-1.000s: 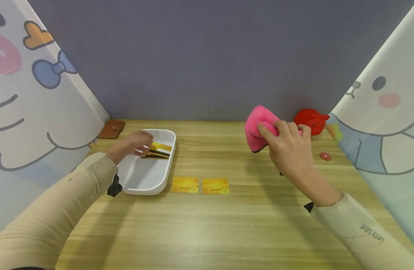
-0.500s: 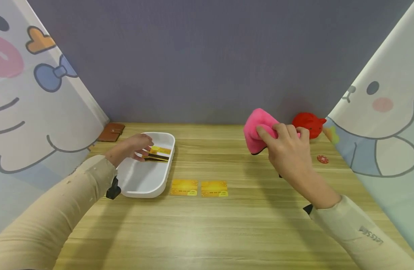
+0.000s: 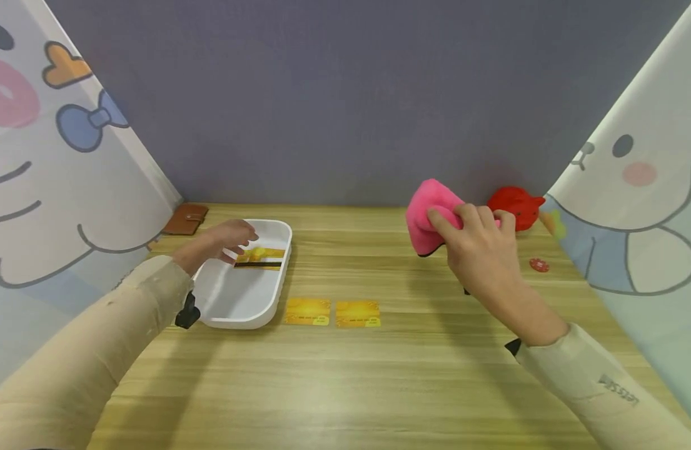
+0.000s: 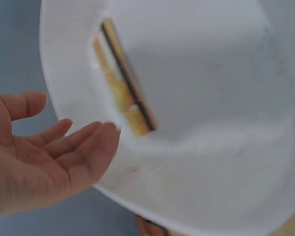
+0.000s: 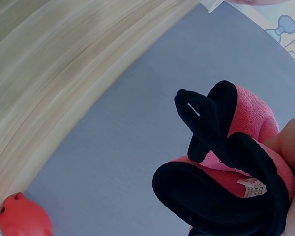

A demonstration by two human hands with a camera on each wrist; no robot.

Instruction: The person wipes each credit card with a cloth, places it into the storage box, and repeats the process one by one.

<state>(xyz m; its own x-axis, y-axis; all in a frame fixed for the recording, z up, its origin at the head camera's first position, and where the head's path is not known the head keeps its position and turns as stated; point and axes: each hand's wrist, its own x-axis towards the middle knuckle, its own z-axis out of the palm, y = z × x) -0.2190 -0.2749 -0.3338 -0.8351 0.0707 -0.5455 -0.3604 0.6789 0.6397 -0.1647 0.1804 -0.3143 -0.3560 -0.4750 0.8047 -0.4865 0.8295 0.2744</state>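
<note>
My left hand point(image 3: 232, 239) hovers over the white tray point(image 3: 256, 324), its fingers relaxed and holding nothing. Below the fingertips, inside the tray, lie gold cards point(image 3: 260, 255) with a dark stripe; in the left wrist view these cards point(image 4: 120, 81) overlap, blurred, apart from the hand point(image 4: 54, 157). My right hand point(image 3: 484, 249) grips a bunched pink cloth point(image 3: 428, 219) above the table. The right wrist view shows that cloth point(image 5: 250, 110) with black edging and a small white label inside its folds; only part of the right hand point(image 5: 291, 147) appears there.
Two gold cards point(image 3: 308, 312) lie side by side right of the tray on the wooden table point(image 3: 345, 387). A brown wallet point(image 3: 186, 219) sits at the back left. Behind the right hand stands a red piggy bank point(image 3: 516, 207), with a red poker chip point(image 3: 539, 265) nearby.
The gold cards in the tray have shifted and now lie more closely overlapped below the left hand. The right hand still holds the pink cloth in about the same place.
</note>
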